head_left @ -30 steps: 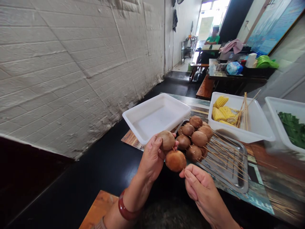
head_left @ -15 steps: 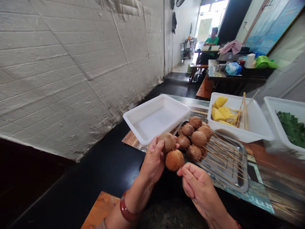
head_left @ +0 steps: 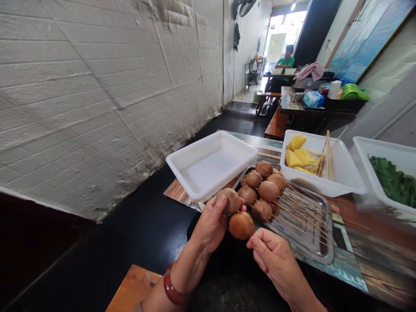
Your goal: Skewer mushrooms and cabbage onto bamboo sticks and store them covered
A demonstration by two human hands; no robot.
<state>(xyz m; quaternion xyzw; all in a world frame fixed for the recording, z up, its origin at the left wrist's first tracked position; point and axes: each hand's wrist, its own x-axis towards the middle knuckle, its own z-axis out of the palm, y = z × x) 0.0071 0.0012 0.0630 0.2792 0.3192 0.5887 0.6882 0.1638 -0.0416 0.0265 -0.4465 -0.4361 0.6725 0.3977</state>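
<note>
My left hand [head_left: 212, 221] is closed around a brown mushroom cap [head_left: 231, 202], thumb on top and fingertips showing at its far side. Just below it, a second, more orange mushroom cap [head_left: 241, 225] sits on the same skewer. My right hand [head_left: 271, 251] pinches the skewer at the near edge of that lower cap; most of the stick is hidden by the fingers. Beyond both hands, several skewered mushrooms [head_left: 268, 191] are heaped on a metal tray [head_left: 326, 251], their sticks pointing right.
A white plastic tub [head_left: 211, 164] stands behind my left hand. Another white tub [head_left: 351, 173] holds corn pieces [head_left: 300, 158] and loose skewers [head_left: 327, 156]. At the right, a third tub [head_left: 367, 151] contains green leaves [head_left: 391, 180]. A person [head_left: 286, 63] sits at a far table.
The view has shifted slightly, so both hands and the mushrooms appear a little lower. My grip on the cap and the skewer looks the same.
</note>
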